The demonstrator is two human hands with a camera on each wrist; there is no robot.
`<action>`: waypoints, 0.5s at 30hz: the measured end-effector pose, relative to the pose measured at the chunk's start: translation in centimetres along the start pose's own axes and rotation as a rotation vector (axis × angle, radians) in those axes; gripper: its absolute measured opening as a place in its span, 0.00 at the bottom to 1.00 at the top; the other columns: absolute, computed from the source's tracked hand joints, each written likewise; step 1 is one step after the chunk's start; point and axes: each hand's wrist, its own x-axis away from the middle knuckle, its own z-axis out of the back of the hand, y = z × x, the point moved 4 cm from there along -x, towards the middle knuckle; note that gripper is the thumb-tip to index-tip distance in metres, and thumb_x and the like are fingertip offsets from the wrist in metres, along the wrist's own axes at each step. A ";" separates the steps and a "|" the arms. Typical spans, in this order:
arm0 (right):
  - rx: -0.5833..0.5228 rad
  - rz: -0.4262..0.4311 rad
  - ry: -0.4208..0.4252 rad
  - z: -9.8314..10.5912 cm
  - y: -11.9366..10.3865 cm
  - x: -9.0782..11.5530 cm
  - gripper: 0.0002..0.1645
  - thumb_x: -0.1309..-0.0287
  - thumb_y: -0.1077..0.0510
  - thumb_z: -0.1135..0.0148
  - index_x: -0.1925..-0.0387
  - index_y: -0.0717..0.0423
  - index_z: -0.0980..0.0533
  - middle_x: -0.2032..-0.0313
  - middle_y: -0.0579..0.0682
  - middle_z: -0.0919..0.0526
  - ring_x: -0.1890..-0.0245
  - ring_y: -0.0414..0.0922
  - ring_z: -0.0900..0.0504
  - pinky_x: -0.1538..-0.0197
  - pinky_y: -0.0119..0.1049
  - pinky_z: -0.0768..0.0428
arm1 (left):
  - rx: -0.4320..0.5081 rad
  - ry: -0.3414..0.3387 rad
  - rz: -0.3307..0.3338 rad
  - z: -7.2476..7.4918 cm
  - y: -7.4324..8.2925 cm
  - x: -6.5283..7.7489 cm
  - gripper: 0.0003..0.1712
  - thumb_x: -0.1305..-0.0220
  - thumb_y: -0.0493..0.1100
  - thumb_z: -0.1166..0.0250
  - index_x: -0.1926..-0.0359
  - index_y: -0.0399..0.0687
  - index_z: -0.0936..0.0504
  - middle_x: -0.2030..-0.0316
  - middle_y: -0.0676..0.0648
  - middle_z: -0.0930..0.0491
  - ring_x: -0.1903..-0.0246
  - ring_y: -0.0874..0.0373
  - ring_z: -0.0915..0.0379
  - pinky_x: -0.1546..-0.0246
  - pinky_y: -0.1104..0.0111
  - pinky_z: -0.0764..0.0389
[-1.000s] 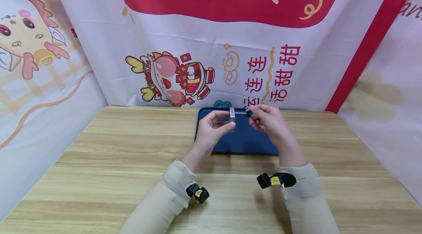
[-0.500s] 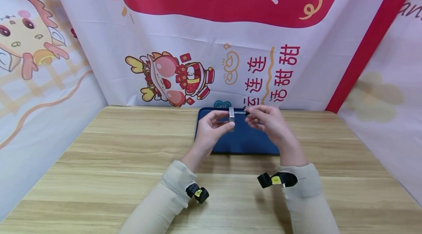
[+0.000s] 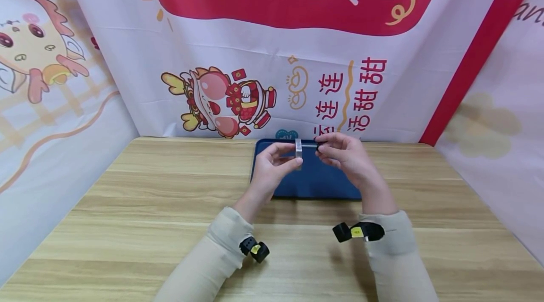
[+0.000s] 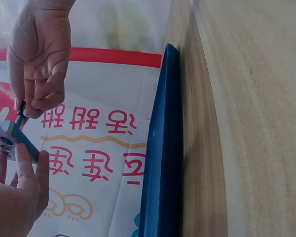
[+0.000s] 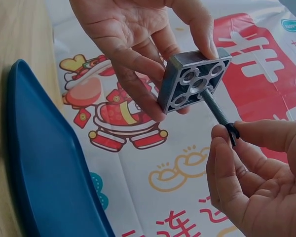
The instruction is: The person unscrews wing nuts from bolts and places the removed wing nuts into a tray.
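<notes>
My left hand point(image 3: 271, 166) grips a square metal block point(image 5: 195, 79) by its edges, above the blue tray point(image 3: 316, 185). Several round holes show in its face in the right wrist view. A threaded bolt point(image 5: 214, 107) sticks out from the block's middle hole. At the bolt's outer end is a black wing-shaped knob point(image 5: 232, 132), pinched between the thumb and fingers of my right hand point(image 3: 346, 158). Fingers partly cover that knob. How deep the bolt sits in the block cannot be seen.
The tray lies on a wooden table point(image 3: 178, 226) at its back edge, against a printed cloth backdrop point(image 3: 238, 42). Cloth panels also stand at the left and right. A black wrist camera point(image 3: 257, 249) is strapped on each sleeve.
My right fingers have shifted their grip around the black knob, with the thumb now lower and the index finger higher. The left hand and the block stay in place.
</notes>
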 end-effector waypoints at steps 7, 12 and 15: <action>0.039 0.013 -0.007 0.0 0.0 0.0 0.21 0.33 0.65 0.41 0.40 0.65 0.28 0.69 0.41 0.19 0.61 0.37 0.15 0.49 0.31 0.16 | 0.006 -0.001 -0.005 0.0 0.1 0.0 0.20 0.37 0.33 0.33 0.44 0.40 0.22 0.45 0.40 0.19 0.53 0.55 0.20 0.45 0.63 0.17; 0.064 0.026 -0.011 0.0 0.1 -0.1 0.22 0.34 0.66 0.40 0.40 0.63 0.27 0.68 0.42 0.21 0.60 0.37 0.15 0.50 0.30 0.17 | 0.021 0.000 -0.003 0.0 0.1 0.0 0.20 0.37 0.33 0.33 0.44 0.40 0.22 0.45 0.40 0.19 0.54 0.57 0.20 0.46 0.63 0.17; 0.076 0.031 -0.016 0.0 0.0 -0.1 0.22 0.34 0.66 0.40 0.40 0.63 0.27 0.67 0.42 0.21 0.59 0.37 0.15 0.51 0.30 0.17 | 0.019 0.004 -0.001 0.1 0.1 0.0 0.19 0.37 0.33 0.33 0.45 0.40 0.22 0.45 0.40 0.19 0.54 0.57 0.20 0.45 0.63 0.17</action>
